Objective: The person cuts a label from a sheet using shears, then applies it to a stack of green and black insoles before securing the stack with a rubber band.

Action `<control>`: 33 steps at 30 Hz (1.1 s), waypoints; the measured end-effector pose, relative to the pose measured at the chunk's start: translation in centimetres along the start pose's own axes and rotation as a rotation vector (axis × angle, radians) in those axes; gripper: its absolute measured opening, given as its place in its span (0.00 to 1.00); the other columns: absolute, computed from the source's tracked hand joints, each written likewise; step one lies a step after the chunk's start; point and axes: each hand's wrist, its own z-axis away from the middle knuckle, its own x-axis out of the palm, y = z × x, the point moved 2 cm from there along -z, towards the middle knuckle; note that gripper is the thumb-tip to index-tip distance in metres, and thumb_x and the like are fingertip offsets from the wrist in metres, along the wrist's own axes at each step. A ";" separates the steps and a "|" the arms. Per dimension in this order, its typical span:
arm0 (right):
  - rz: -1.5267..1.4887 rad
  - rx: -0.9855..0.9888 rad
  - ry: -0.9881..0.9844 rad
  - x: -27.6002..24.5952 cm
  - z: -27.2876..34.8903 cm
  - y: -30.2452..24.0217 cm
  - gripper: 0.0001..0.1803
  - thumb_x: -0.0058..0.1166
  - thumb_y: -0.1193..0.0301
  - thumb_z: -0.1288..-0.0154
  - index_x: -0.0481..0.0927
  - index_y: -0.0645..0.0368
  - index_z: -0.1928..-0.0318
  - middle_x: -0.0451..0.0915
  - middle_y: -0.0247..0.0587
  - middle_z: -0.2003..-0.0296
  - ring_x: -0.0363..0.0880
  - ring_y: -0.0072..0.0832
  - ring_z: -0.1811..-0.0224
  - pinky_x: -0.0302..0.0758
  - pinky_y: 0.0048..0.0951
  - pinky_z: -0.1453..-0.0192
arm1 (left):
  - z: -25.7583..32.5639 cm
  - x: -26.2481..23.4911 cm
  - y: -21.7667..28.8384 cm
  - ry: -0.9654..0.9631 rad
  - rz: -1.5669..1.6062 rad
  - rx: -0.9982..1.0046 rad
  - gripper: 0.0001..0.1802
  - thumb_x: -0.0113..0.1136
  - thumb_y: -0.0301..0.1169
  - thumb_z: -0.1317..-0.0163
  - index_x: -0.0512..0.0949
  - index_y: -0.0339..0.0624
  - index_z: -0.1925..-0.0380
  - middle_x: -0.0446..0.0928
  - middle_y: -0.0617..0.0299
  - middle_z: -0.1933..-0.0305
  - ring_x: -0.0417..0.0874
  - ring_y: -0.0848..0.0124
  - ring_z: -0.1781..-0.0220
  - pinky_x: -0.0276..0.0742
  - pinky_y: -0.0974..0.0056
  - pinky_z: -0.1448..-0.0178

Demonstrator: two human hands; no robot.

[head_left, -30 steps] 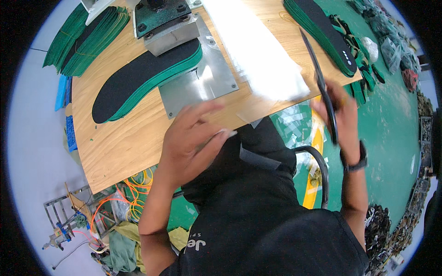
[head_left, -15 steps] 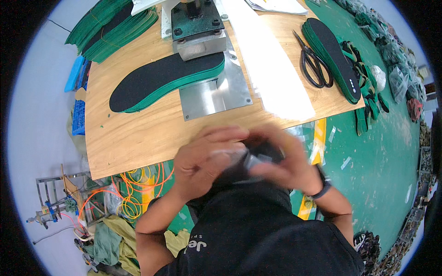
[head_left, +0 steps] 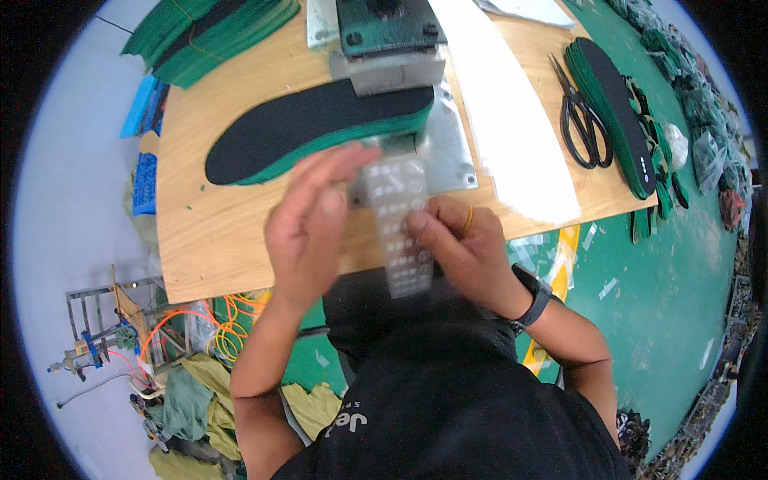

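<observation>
My two hands meet over the front of a wooden table (head_left: pixel 224 240). Between them is a clear plastic strip (head_left: pixel 400 224) with small pale marks on it. My right hand (head_left: pixel 456 248) pinches the strip's right edge, with a yellow band on one finger and a dark watch at the wrist. My left hand (head_left: pixel 312 224) is at the strip's upper left corner, fingers stretched out and blurred. Just beyond them a stack of black-topped green insoles (head_left: pixel 304 128) lies on a metal plate (head_left: pixel 452 152) under a dark green press head (head_left: pixel 388 28).
Black scissors (head_left: pixel 584 120) lie at the table's right, beside another pile of green insoles (head_left: pixel 616 112). More green insoles (head_left: pixel 208 32) are stacked at the far left. Blue pieces (head_left: pixel 144 160) hang off the left edge. Orange cables (head_left: pixel 224 328) and cloth lie on the green floor.
The scissors left my right hand and now lie on the table. Both hands came together at my front, then rose over the table edge with the clear strip between them.
</observation>
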 end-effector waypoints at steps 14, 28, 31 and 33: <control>-0.407 0.203 0.119 -1.6 -7.5 -1.0 0.13 0.50 0.69 0.35 0.79 0.64 0.73 0.76 0.32 0.80 0.70 0.16 0.81 0.65 0.18 0.78 | -10.4 -4.5 -2.1 -0.385 -0.894 0.142 0.42 0.72 0.46 0.59 0.71 0.35 0.44 0.73 0.46 0.45 0.70 0.52 0.39 0.63 0.55 0.34; -0.455 0.276 0.129 -1.3 -8.7 -1.1 0.12 0.50 0.70 0.36 0.78 0.63 0.74 0.77 0.37 0.83 0.71 0.18 0.85 0.64 0.18 0.82 | -10.4 -4.1 -3.2 -0.387 -0.907 0.036 0.41 0.73 0.45 0.60 0.73 0.36 0.46 0.77 0.46 0.51 0.75 0.50 0.49 0.68 0.55 0.41; -0.436 0.265 0.136 -1.4 -8.8 -0.8 0.12 0.50 0.71 0.36 0.78 0.63 0.76 0.76 0.37 0.83 0.70 0.18 0.86 0.62 0.18 0.83 | -10.3 -4.2 -3.5 -0.369 -0.926 0.077 0.40 0.73 0.45 0.59 0.73 0.36 0.46 0.77 0.46 0.51 0.75 0.50 0.49 0.69 0.55 0.41; -0.417 0.250 0.130 -1.4 -8.9 -0.8 0.12 0.50 0.71 0.36 0.78 0.63 0.76 0.75 0.37 0.84 0.69 0.18 0.86 0.61 0.19 0.83 | -10.3 -4.3 -3.1 -0.373 -0.925 0.072 0.39 0.72 0.45 0.59 0.73 0.36 0.46 0.77 0.46 0.51 0.75 0.50 0.49 0.69 0.55 0.41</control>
